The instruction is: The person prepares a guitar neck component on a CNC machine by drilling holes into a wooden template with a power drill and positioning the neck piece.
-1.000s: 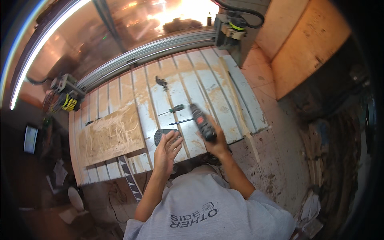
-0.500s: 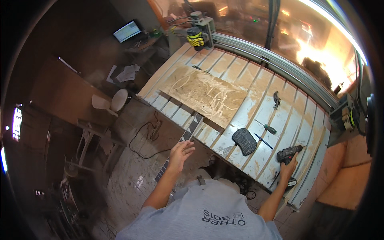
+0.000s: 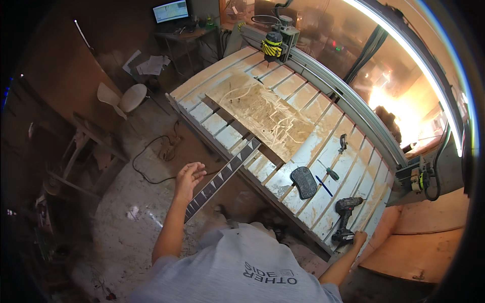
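Right hand (image 3: 359, 237) half-hidden beside drill (image 3: 345, 218)

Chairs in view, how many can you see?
1: a white chair on the floor left of the slatted machine bed, below the papers. Others may hide in the dark.

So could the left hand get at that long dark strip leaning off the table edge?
Probably yes. The left hand is open and sits right beside the strip, with nothing between them. The right hand is far off by the drill.
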Demonstrator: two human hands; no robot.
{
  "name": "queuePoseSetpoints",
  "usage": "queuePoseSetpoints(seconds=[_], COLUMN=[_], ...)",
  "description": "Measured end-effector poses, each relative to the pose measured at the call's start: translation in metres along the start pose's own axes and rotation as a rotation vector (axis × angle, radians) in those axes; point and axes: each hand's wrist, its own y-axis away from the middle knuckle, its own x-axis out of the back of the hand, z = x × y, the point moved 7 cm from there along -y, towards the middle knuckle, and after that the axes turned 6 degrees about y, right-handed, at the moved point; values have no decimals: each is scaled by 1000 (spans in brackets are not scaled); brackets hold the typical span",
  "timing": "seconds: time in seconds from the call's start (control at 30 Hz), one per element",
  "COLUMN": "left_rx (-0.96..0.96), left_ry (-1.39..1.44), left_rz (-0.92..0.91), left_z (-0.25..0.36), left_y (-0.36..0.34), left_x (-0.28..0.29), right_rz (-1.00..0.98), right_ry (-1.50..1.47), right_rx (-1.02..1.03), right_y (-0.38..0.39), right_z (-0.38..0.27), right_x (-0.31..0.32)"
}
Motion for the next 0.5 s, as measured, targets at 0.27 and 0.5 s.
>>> queuePoseSetpoints(seconds=[0.27,0.5], left_rx=[2,39], left_ry=[-98,-290], left_rz=[15,120], left_z=[41,26], left_y=[-22,-9], left_x=[86,150], right_rz=[-195,-36], right_ry=[-176,-519], right_rx=[-130,-117], right_y=[33,20], right_z=[-25,17], right_x=[-6,-22])
